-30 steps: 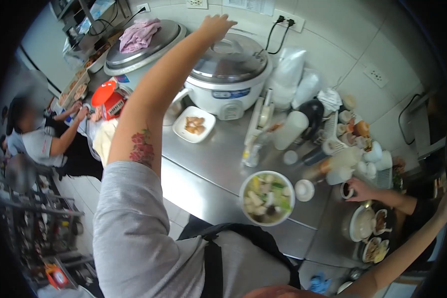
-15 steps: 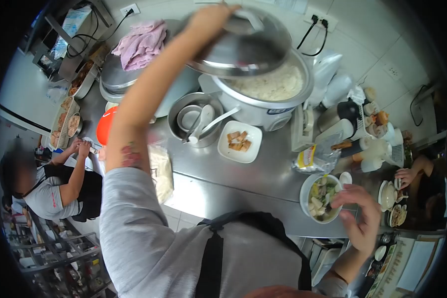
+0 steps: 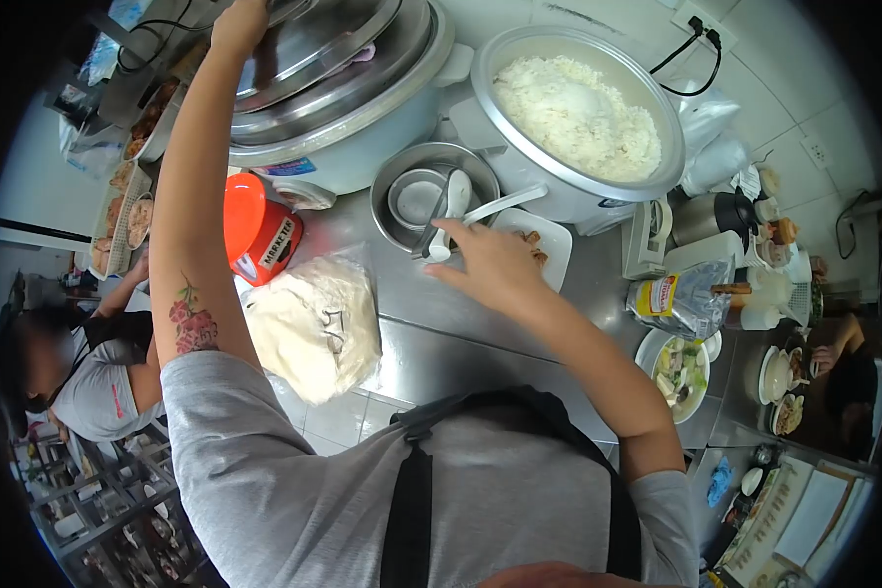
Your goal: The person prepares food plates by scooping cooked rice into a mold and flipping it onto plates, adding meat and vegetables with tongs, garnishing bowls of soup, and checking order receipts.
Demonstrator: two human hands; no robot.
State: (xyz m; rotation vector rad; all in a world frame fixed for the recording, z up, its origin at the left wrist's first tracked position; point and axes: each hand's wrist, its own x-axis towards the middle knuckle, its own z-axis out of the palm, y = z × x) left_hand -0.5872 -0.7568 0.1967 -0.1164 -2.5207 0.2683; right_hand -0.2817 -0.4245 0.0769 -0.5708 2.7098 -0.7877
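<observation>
My left hand is at the top left, its fingers closed at the handle of a steel lid, which lies tilted over another cooker's lid. The open rice cooker shows white rice inside. Over the steel pot, my right hand has its thumb and fingers apart beside the white ladle and a white spoon. Whether its fingertips touch a handle is unclear. A square white dish with brown pieces sits partly behind this hand.
A red container and a plastic bag of pale contents stand left. To the right are a soup bowl, bottles and a foil packet. A co-worker is at the left; another person's hand shows far right.
The lid has come off the rice cooker and moved left with my left hand onto the neighbouring lid. My right hand has moved left from the soup bowl to the steel pot.
</observation>
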